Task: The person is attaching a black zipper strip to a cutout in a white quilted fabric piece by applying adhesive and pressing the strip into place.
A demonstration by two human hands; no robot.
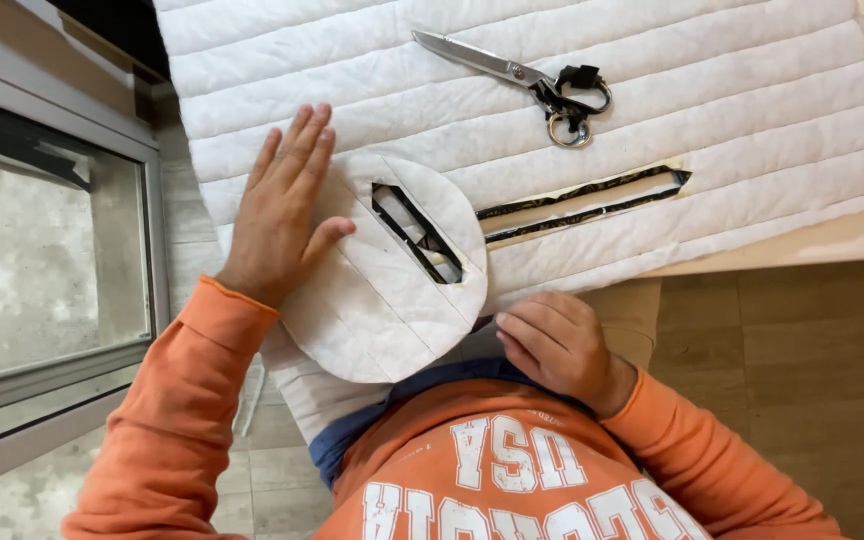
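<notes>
the left hand (280, 215) lies flat, fingers spread, on a rounded quilted white piece (382, 290) with a dark-edged slot, atop the quilted white fabric (702, 90) over the desk (852, 240). the right hand (552, 340) curls loosely at the piece's lower edge, gripping nothing i can see. scissors (527, 80) rest well apart.

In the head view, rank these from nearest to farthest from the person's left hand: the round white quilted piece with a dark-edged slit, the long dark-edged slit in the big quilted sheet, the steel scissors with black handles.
1. Round white quilted piece: under the left hand, touching it.
2. Long dark-edged slit: to the right, mid-sheet.
3. Steel scissors: upper right, top of the sheet.
</notes>
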